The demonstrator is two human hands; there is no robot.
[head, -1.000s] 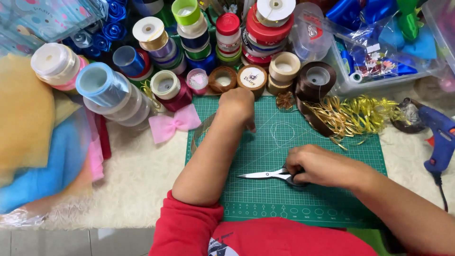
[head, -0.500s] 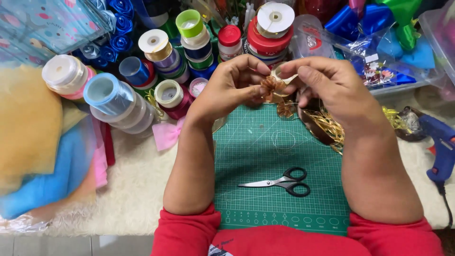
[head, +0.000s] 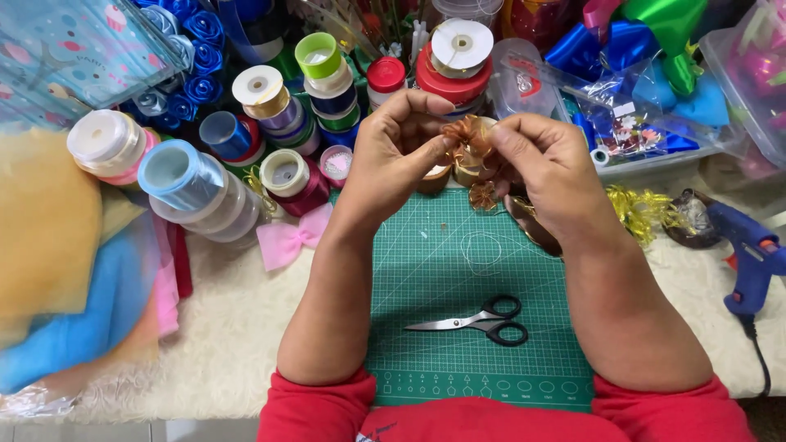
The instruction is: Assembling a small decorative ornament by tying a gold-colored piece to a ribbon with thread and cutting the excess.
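head view: a small gold ribbon bow (head: 468, 141) is pinched between left hand (head: 401, 147) and right hand (head: 544, 160) — shaping judged underway; next, loops fluffed gently — scissors (head: 479, 320) lie untouched.

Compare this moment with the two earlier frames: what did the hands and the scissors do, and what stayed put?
The right hand let go of the scissors, which now lie closed on the green cutting mat. The left hand lifted off the mat's far edge. Both hands rose and took hold of a small gold ribbon bow, pinching it between them. The ribbon spools, pink bow and blue glue gun stayed in place.
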